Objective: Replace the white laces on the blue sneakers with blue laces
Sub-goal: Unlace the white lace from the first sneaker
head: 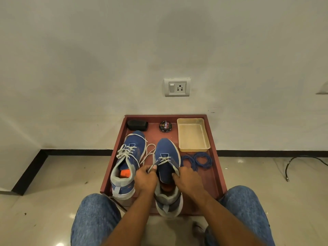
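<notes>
Left hand: fingers pinched on the white lace of the nearer sneaker; right hand: curled round that shoe's collar edge, steadying it. Advice: draw the lace out eyelet by eyelet, shoe held firm (no yanking); sneaker lies lengthwise on the red tray, toe toward the wall, heel overhanging the near edge; blue laces coiled just right.

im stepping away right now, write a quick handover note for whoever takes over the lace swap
Left hand: pinches the white lace of the right sneaker.
Right hand: grips that sneaker's right collar edge.
Left sneaker stands beside it on the red tray, fully laced in white.
Blue laces lie coiled to the right, untouched.
Done: right sneaker partly unlaced, only the lower eyelets threaded.
Left: finish unlacing it, unlace the other, thread blue into both.
</notes>
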